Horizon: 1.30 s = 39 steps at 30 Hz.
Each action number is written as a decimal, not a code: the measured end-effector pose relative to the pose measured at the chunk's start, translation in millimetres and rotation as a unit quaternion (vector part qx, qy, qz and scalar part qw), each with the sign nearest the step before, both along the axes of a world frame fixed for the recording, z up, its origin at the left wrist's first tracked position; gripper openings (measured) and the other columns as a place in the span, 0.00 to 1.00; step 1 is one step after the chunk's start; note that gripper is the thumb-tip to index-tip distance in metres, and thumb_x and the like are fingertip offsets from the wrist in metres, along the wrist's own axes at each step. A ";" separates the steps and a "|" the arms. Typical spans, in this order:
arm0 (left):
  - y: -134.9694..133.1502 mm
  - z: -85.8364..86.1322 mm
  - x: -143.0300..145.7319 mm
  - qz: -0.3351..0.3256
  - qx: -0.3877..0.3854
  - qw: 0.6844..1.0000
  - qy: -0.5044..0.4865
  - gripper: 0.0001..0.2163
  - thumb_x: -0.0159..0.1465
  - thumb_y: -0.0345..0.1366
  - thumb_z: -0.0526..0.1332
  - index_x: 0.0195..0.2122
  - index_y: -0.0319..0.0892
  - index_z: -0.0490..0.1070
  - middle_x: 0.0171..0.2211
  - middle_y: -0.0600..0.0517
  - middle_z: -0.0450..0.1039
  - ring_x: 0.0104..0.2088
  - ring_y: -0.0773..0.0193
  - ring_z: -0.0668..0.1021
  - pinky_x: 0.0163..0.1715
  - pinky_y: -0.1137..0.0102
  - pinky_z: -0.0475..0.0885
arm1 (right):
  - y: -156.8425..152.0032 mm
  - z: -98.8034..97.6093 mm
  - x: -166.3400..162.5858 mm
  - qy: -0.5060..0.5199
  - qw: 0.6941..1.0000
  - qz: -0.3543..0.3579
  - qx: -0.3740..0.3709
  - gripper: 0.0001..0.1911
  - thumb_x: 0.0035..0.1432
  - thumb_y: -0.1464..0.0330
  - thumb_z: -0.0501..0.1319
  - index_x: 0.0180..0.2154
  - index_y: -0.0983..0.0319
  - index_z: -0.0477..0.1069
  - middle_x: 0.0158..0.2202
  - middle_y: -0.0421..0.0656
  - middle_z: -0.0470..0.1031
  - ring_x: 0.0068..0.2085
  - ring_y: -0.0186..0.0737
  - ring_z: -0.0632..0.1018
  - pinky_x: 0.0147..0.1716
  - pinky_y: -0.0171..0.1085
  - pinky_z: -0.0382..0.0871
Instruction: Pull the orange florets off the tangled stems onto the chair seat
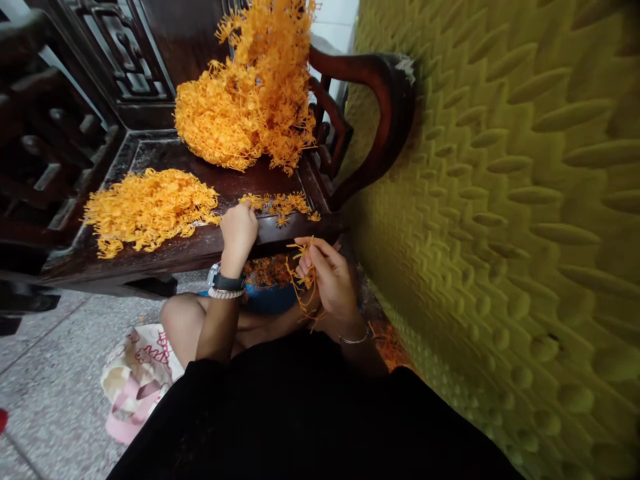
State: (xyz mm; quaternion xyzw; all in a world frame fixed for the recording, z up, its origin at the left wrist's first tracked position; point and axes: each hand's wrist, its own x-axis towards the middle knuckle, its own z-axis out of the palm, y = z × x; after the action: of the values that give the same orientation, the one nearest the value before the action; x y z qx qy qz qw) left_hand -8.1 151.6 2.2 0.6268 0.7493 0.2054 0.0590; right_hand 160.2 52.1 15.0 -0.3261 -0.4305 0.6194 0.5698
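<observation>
My left hand [239,232], with a watch and a pale beaded band at its wrist, is closed at the front edge of the dark wooden seat [240,180]. Its fingertips are hidden, so what it grips, if anything, cannot be made out. A short row of small orange branching pieces [285,203] lies just beyond it on the seat. Lower and to the right, my right hand [333,280] pinches thin orange branching strands [306,263] between thumb and fingers; some dangle below. To the left of my left hand spreads a flat pile of orange pieces [153,207].
A tall orange heap [250,107] stands farther back on the seat, beside the curved armrest [380,93]. Yellow-green textured padding [480,220] rises at the right. More orange bits fill a blue container [270,297] under the seat edge. A pink-handled cloth bag [140,367] lies on the floor.
</observation>
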 end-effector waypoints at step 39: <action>-130.4 -14.5 29.1 -0.211 -0.262 0.566 -0.753 0.21 0.61 0.53 0.59 0.43 0.41 0.77 0.40 0.46 0.79 0.48 0.53 0.77 0.54 0.59 0.69 | 8.0 24.7 -6.1 0.195 0.968 0.144 -0.070 0.07 0.59 0.72 0.61 0.34 0.59 0.61 0.25 0.31 0.65 0.20 0.22 0.61 0.23 0.25 0.66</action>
State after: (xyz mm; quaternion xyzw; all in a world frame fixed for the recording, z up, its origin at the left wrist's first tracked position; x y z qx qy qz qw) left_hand 21.0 21.2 -12.3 0.3428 0.3008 0.3793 0.8050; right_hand 154.0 60.1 39.7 -0.1728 -0.3091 0.7753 0.5230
